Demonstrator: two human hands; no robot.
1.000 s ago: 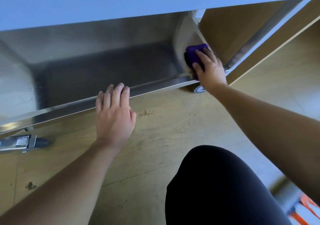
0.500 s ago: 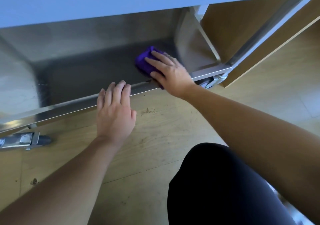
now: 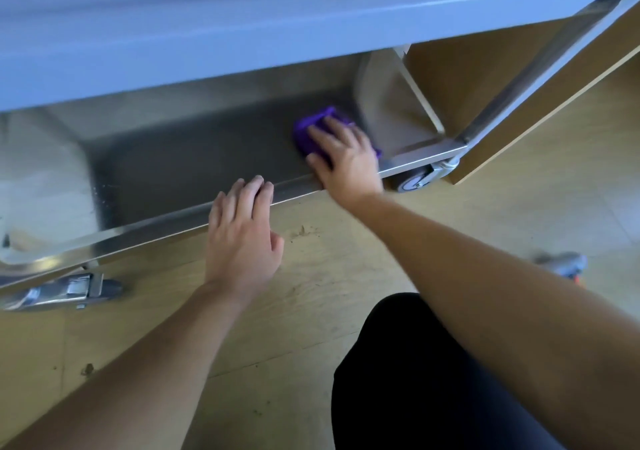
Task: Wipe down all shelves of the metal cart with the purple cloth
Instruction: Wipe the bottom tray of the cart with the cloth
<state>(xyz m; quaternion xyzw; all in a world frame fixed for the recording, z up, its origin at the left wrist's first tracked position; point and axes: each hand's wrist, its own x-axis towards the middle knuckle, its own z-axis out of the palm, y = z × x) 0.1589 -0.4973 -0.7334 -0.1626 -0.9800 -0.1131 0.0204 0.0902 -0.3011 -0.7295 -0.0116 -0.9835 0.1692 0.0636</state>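
Observation:
The metal cart's bottom shelf [image 3: 194, 158] is a shallow steel tray just above the floor. A crumpled purple cloth [image 3: 310, 127] lies on it near the right end. My right hand [image 3: 346, 162] lies flat on the cloth and presses it to the shelf, blurred by motion and hiding most of it. My left hand [image 3: 242, 231] rests on the shelf's front rim [image 3: 156, 228], fingers lying over the edge, holding nothing. The shelf above [image 3: 242, 34] overhangs and hides the back of the tray.
A right caster [image 3: 414, 181] and a left caster with a brake [image 3: 69, 290] stand on the wood floor. A wooden panel [image 3: 467, 68] is behind the cart's right end. My dark-clad knee [image 3: 433, 380] is below. A blurred grey object [image 3: 561, 264] lies at right.
My right hand swept the cloth left from the shelf's right end wall onto the tray floor, then back a little to the right. The left hand stayed on the rim.

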